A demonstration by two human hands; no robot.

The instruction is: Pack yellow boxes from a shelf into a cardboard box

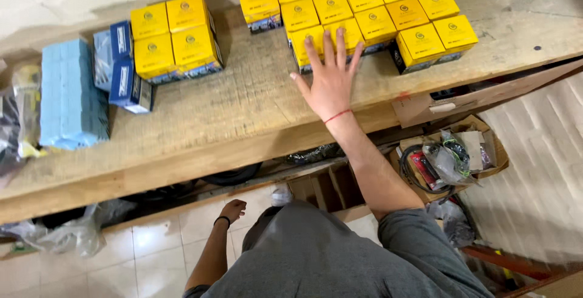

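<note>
My right hand (329, 78) is stretched out over the wooden bench (243, 103), fingers spread, its fingertips on the near row of yellow boxes (364, 12). A red thread circles that wrist. It grips nothing. My left hand (233, 210) hangs low beside my body above the tiled floor, loosely curled and holding nothing; a dark band is on its wrist. A second stack of yellow boxes (176, 37) stands further left on the bench.
Blue boxes (124, 70) and a light blue stack (70, 94) lie at the bench's left end. An open cardboard box of cables and bags (452, 155) sits under the bench on the right. Plastic bags (67, 234) lie on the floor at left.
</note>
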